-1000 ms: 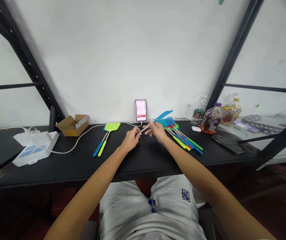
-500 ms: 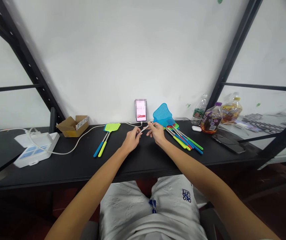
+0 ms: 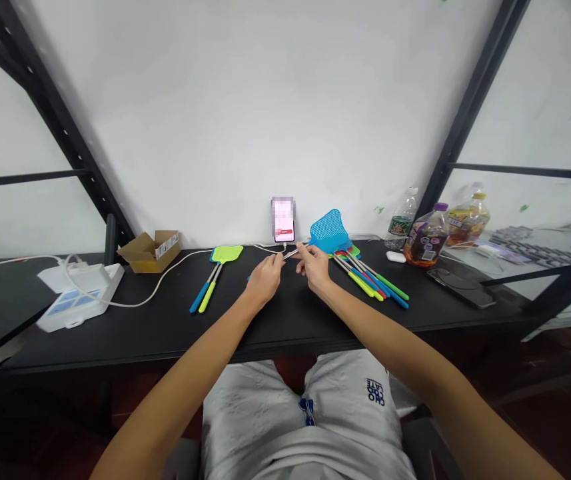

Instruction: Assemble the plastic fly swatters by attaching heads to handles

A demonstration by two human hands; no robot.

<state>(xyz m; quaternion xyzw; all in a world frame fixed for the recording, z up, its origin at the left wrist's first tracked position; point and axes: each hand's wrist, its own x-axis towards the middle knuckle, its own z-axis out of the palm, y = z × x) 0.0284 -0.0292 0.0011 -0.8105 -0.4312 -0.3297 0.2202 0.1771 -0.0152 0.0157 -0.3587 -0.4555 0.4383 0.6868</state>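
Note:
A blue fly swatter is held between my hands, its perforated head up to the right. My left hand is closed round the handle end; a bit of blue pokes out below it. My right hand pinches the thin metal rod nearer the head. Just right of it lies a fanned pile of fly swatters with yellow, blue, red and green handles. Left of my left hand, a lime-yellow fly swatter lies beside a blue-handled fly swatter, whose head is mostly covered.
A lit phone leans on the wall with a cable. To the left are an open cardboard box and a white power strip. Bottles, a white case and a dark phone are at right.
My left hand has closed further round the handle end, and blue now shows below it. My right hand stays on the rod. The whole view has shifted slightly.

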